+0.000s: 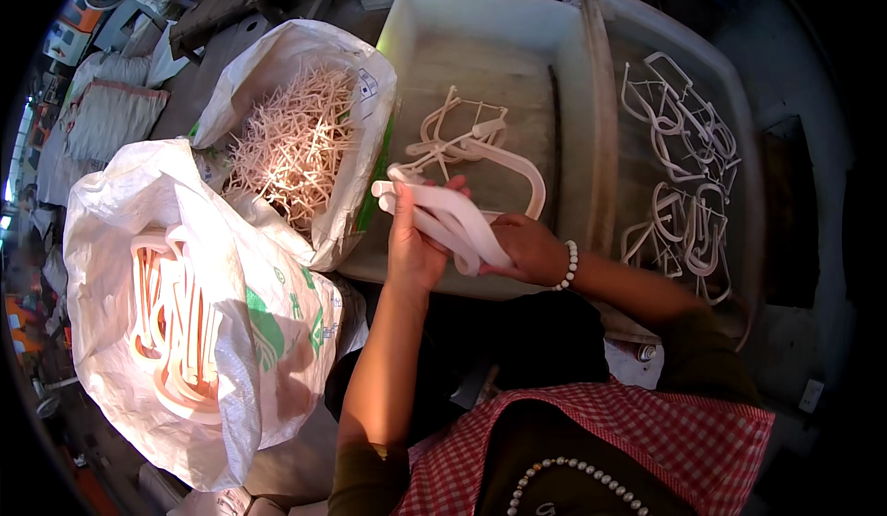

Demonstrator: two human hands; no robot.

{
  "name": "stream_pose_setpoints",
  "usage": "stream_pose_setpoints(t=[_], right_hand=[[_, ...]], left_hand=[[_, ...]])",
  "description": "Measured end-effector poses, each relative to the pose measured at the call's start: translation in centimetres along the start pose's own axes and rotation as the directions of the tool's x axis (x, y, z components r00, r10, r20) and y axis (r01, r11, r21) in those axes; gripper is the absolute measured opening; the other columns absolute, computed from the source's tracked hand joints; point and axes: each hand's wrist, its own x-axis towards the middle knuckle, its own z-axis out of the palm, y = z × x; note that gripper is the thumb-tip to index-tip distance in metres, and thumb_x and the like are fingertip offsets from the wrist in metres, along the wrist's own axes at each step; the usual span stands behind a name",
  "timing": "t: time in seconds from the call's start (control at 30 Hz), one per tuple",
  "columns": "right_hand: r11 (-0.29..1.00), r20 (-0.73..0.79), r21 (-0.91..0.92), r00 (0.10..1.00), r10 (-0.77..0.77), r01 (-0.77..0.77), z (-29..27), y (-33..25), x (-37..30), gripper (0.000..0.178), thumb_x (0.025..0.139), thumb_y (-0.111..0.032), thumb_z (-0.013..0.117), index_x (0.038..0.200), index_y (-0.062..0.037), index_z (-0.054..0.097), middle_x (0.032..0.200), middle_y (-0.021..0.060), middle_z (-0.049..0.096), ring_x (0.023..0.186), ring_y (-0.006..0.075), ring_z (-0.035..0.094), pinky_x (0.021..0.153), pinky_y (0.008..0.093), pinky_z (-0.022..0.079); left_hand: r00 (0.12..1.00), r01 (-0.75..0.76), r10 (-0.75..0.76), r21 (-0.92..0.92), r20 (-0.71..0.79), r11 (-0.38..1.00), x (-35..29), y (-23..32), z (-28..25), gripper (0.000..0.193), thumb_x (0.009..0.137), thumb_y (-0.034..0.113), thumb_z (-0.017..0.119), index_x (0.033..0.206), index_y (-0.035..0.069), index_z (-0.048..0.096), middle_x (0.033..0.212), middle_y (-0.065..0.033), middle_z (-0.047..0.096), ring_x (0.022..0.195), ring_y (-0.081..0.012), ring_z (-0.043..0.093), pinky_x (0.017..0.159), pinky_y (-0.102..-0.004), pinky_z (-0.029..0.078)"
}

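Observation:
My left hand (416, 239) is closed around a bundle of pale pink, curved plastic pieces (453, 216), with the thumb lying over their ends. At the other end of the bundle, my right hand (531, 250) grips the same pieces, its fingertips partly hidden behind them. Just beyond the hands, a moulded plastic frame (462, 142) with thin branching rods and a long curved arm (525, 167) lies in a white tub (407, 17) of cloudy water. How the bundled pieces end under my fingers is hidden.
A white woven sack (102, 239) at the left holds curved pieces (176, 331). Behind it, another sack (217, 114) holds thin branching scraps (300, 137). In the right-hand tub (665, 31) lie several moulded frames (688, 128). A spray can (647, 353) stands below the tubs.

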Motion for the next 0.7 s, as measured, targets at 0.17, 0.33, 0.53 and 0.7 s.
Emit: stream_pose_setpoints(t=[0.17, 0.33, 0.53, 0.7], right_hand=[[0.911, 0.050, -0.177, 0.928, -0.369, 0.372, 1.6, 3.4, -1.6, 0.054, 0.076, -0.035, 0.072, 0.119, -0.0068, 0.055, 0.122, 0.0155, 0.058, 0.110, 0.0284, 0.056, 0.094, 0.0450, 0.043], [0.897, 0.001, -0.269, 0.931, -0.364, 0.351, -1.6, 5.7, -3.1, 0.052, 0.081, -0.020, 0.067, 0.127, -0.0037, 0.050, 0.136, 0.0184, 0.045, 0.122, 0.0337, 0.047, 0.100, 0.0433, 0.038], [0.970, -0.096, 0.035, 0.966, 0.241, -0.239, -1.5, 11.1, -0.6, 0.053, 0.081, -0.017, 0.069, 0.128, -0.0047, 0.049, 0.134, 0.0193, 0.047, 0.126, 0.0340, 0.044, 0.105, 0.0396, 0.036], [0.597, 0.207, 0.695, 0.907, 0.368, -0.401, 1.7, 11.1, 1.1, 0.042, 0.082, -0.022, 0.071, 0.117, -0.0058, 0.053, 0.111, 0.0125, 0.063, 0.106, 0.0253, 0.060, 0.089, 0.0375, 0.047]], left_hand=[[1.000, -0.026, 0.027, 0.114, -0.009, 0.993, 0.2, 0.5, -0.8, 0.042, 0.087, 0.033, 0.066, 0.113, 0.005, 0.051, 0.092, -0.0127, 0.063, 0.088, -0.0252, 0.062, 0.079, -0.0376, 0.050], [0.997, 0.041, -0.063, 0.369, 0.046, 0.928, -2.1, 2.6, 0.1, 0.023, 0.087, 0.013, 0.062, 0.106, 0.006, 0.052, 0.082, -0.0124, 0.063, 0.078, -0.0253, 0.063, 0.073, -0.0380, 0.051], [0.943, 0.019, -0.166, 0.451, 0.289, 0.893, -4.0, 4.8, -0.1, 0.028, 0.084, 0.020, 0.065, 0.103, 0.004, 0.053, 0.076, -0.0172, 0.064, 0.073, -0.0292, 0.064, 0.068, -0.0404, 0.052], [0.955, -0.070, -0.061, 0.420, 0.291, 0.905, -4.6, 5.3, -0.9, 0.027, 0.082, 0.021, 0.067, 0.096, 0.003, 0.052, 0.072, -0.0180, 0.061, 0.065, -0.0296, 0.063, 0.063, -0.0396, 0.053]])
